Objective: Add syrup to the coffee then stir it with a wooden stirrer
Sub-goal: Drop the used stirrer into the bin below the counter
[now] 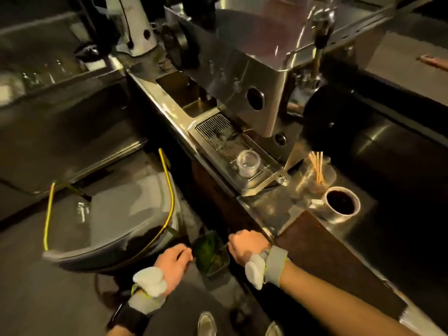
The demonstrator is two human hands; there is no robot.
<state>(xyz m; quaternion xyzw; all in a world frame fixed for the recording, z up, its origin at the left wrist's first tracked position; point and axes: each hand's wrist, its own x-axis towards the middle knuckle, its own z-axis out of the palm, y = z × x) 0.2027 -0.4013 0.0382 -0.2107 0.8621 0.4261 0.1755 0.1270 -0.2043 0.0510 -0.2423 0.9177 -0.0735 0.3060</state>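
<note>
A white cup of dark coffee [342, 202] stands on the steel counter at the right. Just behind it, several wooden stirrers [318, 167] stick up from a clear glass. Below the counter's front edge, both hands hold a dark green container [210, 256] between them; I cannot tell what it is. My left hand [172, 261] grips its left side. My right hand [247, 248] is closed over its right upper edge. Both wrists carry grey straps with white pads.
An espresso machine [242, 76] fills the counter's back, with a small empty glass [248, 163] on its drip tray [213, 128]. A wooden board [322, 253] lies on the counter near my right arm. A black seat with yellow trim [109, 214] stands at the lower left.
</note>
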